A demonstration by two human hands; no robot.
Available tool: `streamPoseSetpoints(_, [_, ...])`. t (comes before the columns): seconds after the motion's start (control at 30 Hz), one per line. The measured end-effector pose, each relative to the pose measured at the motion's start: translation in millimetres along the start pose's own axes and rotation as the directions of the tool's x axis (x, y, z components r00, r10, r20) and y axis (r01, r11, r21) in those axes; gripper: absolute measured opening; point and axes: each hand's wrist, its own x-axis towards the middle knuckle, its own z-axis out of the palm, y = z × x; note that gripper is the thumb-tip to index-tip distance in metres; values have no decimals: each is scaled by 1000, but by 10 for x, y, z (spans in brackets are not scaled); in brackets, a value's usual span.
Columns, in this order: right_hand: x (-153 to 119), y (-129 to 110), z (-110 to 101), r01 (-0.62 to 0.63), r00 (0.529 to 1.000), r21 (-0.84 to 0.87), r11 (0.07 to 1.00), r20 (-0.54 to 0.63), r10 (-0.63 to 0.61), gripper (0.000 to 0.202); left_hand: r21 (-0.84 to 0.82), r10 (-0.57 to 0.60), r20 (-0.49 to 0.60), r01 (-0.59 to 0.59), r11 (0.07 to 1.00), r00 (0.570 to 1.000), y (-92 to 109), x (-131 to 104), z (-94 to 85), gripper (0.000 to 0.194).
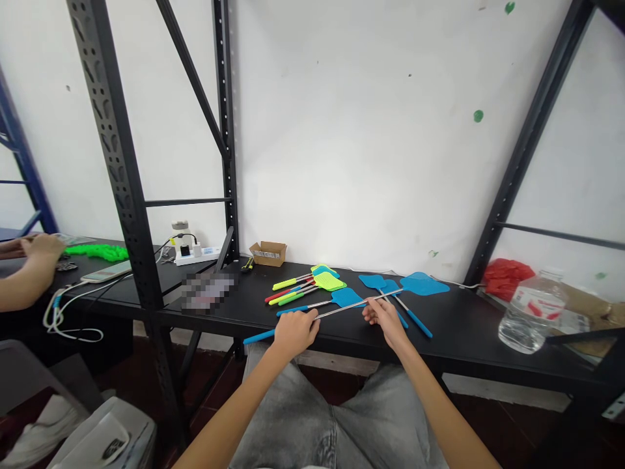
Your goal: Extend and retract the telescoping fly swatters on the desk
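Note:
My left hand (295,333) is closed around the blue handle of a long fly swatter, whose silver rod slants up to the right and ends in a blue head (424,284). My right hand (383,318) is at the rod, with its thumb and fingers closed around or against it. Under and behind the rod lie more blue swatters, one with its head (346,298) between my hands and others with handles (418,322) beyond my right hand. Further left, several swatters with yellow, green and red handles (284,284) lie together under a yellow-green head (329,281).
On the black table (469,332) stand a small open cardboard box (268,253) and a large clear bottle (530,316), with a red bag (508,277) behind it. A power strip (198,256) and phone (108,271) lie left. Another person's hand (43,253) is at far left.

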Motion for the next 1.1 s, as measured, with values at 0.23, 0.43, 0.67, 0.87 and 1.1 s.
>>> streamPoseSetpoints(0.23, [-25,-35,11,4,1000,-7,1000,1,-4,52,-10,3,-17,-3,1000,1000,-8,2,16,35])
streamPoseSetpoints(0.43, [-27,-39,19,9,1000,-5,1000,-13,-9,53,-1,-3,-21,3,1000,1000,-7,3,15,33])
streamPoseSetpoints(0.67, [-19,-31,14,2,1000,-2,1000,-9,-2,51,12,4,-18,-3,1000,1000,2,-1,3,33])
streamPoseSetpoints(0.87, [-7,-14,4,12,1000,-10,1000,-12,-12,51,0,-1,-12,1,1000,1000,-3,3,11,34])
streamPoseSetpoints(1.1, [-13,-25,12,10,1000,-16,1000,-11,-11,51,-13,-13,9,13,1000,1000,-1,-1,-5,35])
